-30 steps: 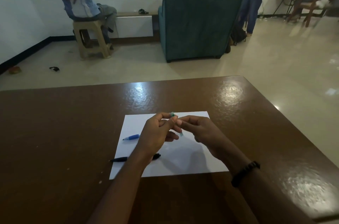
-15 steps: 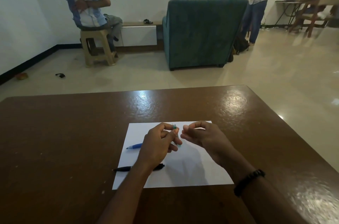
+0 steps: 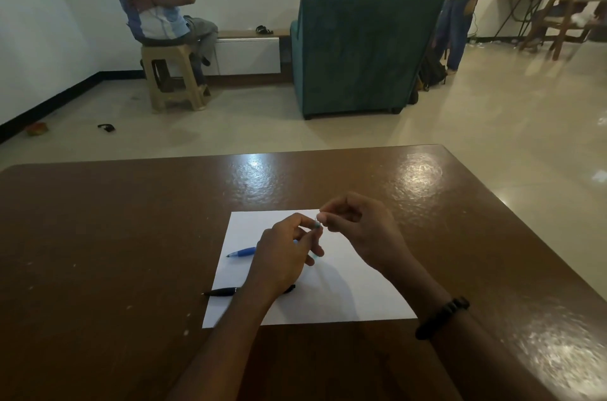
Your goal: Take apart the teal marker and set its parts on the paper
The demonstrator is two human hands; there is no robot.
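Observation:
Both my hands hover over a white sheet of paper (image 3: 345,299) on a brown table (image 3: 131,236). My left hand (image 3: 285,256) pinches a small teal pen part (image 3: 317,226) between thumb and fingers. Right beside it, my right hand (image 3: 358,233) has its fingertips curled and pinched on a thin, tiny piece at the teal part's tip; what it is I cannot tell. A blue pen (image 3: 241,252) lies on the paper left of my left hand. A black pen (image 3: 220,292) lies across the paper's left edge, partly hidden under my left wrist.
Beyond the table's far edge stands a teal armchair (image 3: 364,49). A person sits on a beige stool (image 3: 172,79) at the back left, and another person stands at the back right. The table's right edge (image 3: 512,213) drops to a tiled floor.
My hands separated briefly, then my right fingertips came back to the tip of the teal part. The camera tilted up slightly, so the table sits lower in view.

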